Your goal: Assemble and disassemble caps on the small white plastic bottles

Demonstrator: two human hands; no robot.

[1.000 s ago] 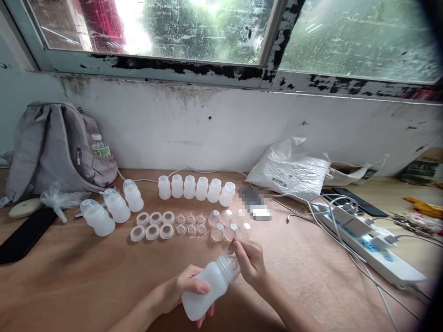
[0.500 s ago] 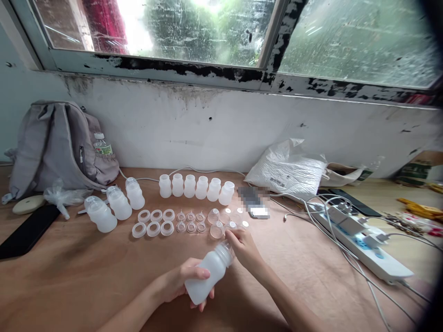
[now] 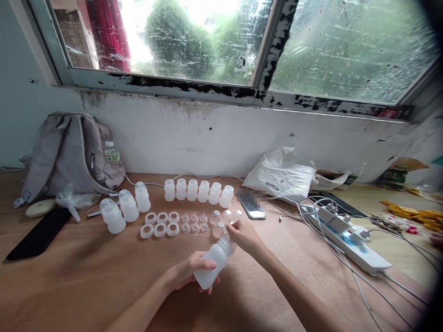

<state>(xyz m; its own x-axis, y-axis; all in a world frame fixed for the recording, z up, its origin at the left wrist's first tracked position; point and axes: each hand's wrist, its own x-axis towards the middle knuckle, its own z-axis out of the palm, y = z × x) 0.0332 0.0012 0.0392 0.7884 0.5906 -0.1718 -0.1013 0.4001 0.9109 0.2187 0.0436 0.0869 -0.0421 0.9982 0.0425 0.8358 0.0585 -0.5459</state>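
Note:
My left hand (image 3: 200, 269) is wrapped round a frosted white baby bottle (image 3: 214, 263), tilted with its neck up to the right. At the bottle's mouth my right hand (image 3: 240, 233) is closed in a pinch; what its fingers hold is hidden. Just beyond are clear domed caps (image 3: 218, 229), some covered by my right hand. Left of these lie small clear silicone nipples (image 3: 194, 228) in two rows, then translucent screw rings (image 3: 160, 229), also in two rows. Behind stands a line of open bottles (image 3: 192, 190). Three capped bottles (image 3: 128, 206) stand at the left.
A grey backpack (image 3: 69, 152), a plastic bag (image 3: 74, 198) and a black phone-like slab (image 3: 38, 234) lie at the left. A phone (image 3: 254, 210), a white parcel (image 3: 280, 175) and a power strip (image 3: 367, 258) with trailing cables are on the right. Someone's fingers (image 3: 435, 240) show at the right edge.
The camera view has shifted, and things sit lower in the picture. Both hands stay on the bottle, with the right hand still pinched at its mouth.

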